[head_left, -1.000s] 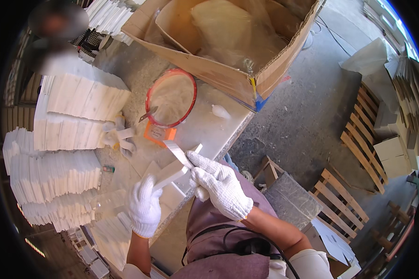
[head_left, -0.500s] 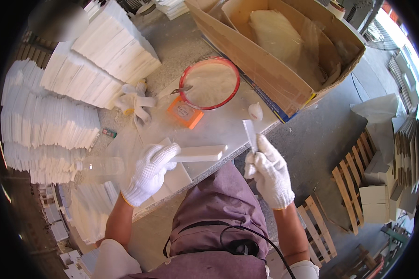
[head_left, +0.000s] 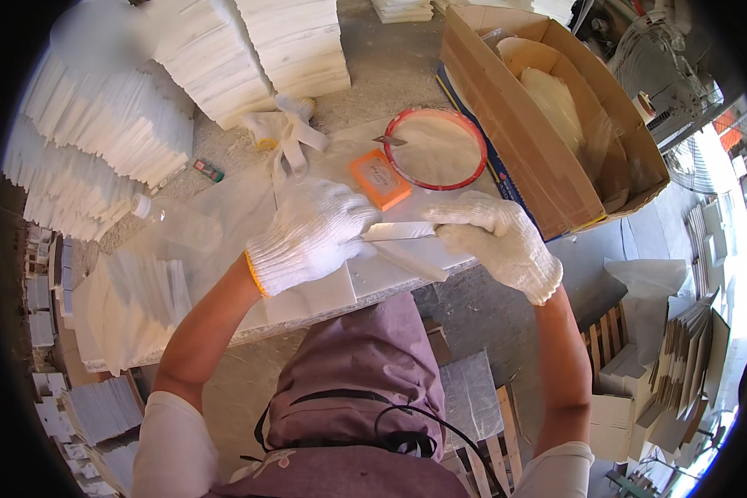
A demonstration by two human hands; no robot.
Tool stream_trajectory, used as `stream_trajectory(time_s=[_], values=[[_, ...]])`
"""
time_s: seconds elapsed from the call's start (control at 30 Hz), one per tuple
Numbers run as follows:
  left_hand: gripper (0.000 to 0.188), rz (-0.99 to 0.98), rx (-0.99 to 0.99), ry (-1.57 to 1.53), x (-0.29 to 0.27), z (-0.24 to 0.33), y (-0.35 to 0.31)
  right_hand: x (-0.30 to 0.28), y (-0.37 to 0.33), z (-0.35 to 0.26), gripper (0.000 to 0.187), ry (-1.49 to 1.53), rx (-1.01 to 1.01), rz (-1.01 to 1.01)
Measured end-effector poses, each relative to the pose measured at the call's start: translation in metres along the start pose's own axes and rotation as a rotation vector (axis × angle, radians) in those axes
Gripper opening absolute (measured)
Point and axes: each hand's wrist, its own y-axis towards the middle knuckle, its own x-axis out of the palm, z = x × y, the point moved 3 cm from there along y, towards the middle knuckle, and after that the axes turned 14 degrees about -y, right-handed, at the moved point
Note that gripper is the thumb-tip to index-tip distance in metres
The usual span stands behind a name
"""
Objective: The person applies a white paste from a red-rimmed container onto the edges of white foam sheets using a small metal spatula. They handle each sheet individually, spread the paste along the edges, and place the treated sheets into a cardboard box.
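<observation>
My left hand [head_left: 319, 232], in a white knit glove, is closed at the left end of a thin flat metal blade [head_left: 400, 234]. The other end is in the closed fingers of my right hand [head_left: 502, 241], also gloved. Beneath the blade a smooth white bar [head_left: 419, 264] slants out from under my left hand towards the table's near edge; its left part is hidden by the glove. Beyond my hands lie an orange box [head_left: 380, 181] and a red-rimmed round tub [head_left: 479, 137] of pale powder, with a pointed metal tool [head_left: 393, 141] at its rim.
Tall stacks of white slabs [head_left: 295, 46] stand at the far left. Crumpled gloves [head_left: 290, 141], a small green-and-red item [head_left: 208, 170] and a clear bottle [head_left: 174, 224] lie on the stone-topped table [head_left: 307, 309]. A big open cardboard carton [head_left: 539, 141] rises at the right; a fan [head_left: 656, 62] stands behind.
My right hand has brought the blade left and onto the white bar, and my left hand has closed on its other end. The view has shifted, so the table things appear further right.
</observation>
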Motion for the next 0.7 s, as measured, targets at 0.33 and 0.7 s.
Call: stream_trajectory(time_s=[0.33, 0.7], values=[[0.019, 0.053, 0.108, 0.008, 0.006, -0.010, -0.004, -0.001, 0.006, -0.013, 0.026, -0.372, -0.056, -0.255], [0.018, 0.026, 0.114, 0.022, 0.007, -0.012, 0.003, 0.001, 0.005, -0.023, 0.029, -0.399, -0.138, -0.119]])
